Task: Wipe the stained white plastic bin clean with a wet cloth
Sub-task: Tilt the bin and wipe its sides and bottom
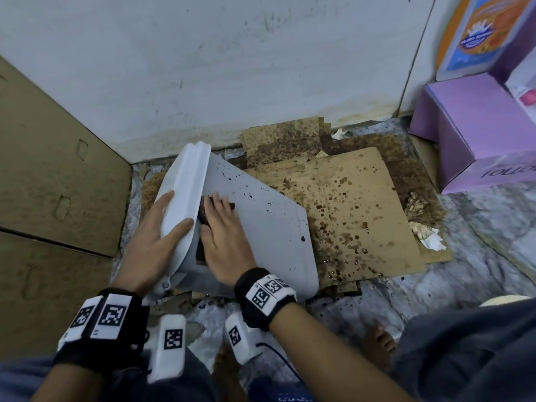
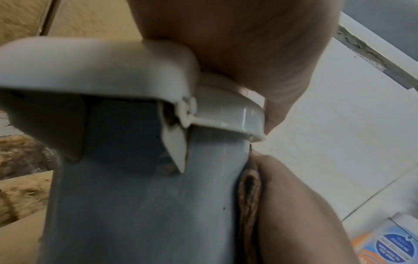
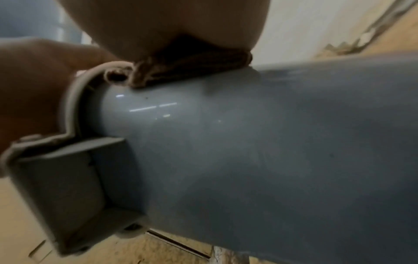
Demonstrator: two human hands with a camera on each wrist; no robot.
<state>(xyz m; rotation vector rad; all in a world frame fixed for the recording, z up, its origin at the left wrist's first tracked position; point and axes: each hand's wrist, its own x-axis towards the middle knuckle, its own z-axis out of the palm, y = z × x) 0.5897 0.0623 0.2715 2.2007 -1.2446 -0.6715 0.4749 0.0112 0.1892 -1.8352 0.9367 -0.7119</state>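
The right hand (image 1: 224,236) lies flat, fingers straight and together, pressing a dark brown cloth (image 1: 204,216) against the upper side wall of the white bin (image 1: 261,227). The cloth is mostly hidden under the palm; only its edges show, next to the lid. In the right wrist view the cloth (image 3: 187,71) sits bunched between the palm and the curved wall, touching the lid's rim.

The left hand (image 1: 158,242) steadies the bin by its lid (image 1: 185,192): the fingers lie nearly straight across the lid's outer face and the thumb wraps over its near edge, so the lid is clamped between them.

The bin lies tipped on its side on the floor, its lid end towards the left and its base towards the right, resting on a sheet of stained cardboard (image 1: 356,210) close to the foot of the wall (image 1: 232,68).

The job looks to be at an early or middle stage. Dark specks and a few larger blots are scattered over the wall beyond the fingers and towards the base, so most of that face needs wiping. Near the lid the plastic under and beside the cloth looks cleaner, though blur prevents certainty. The underside and far side of the bin cannot be seen.
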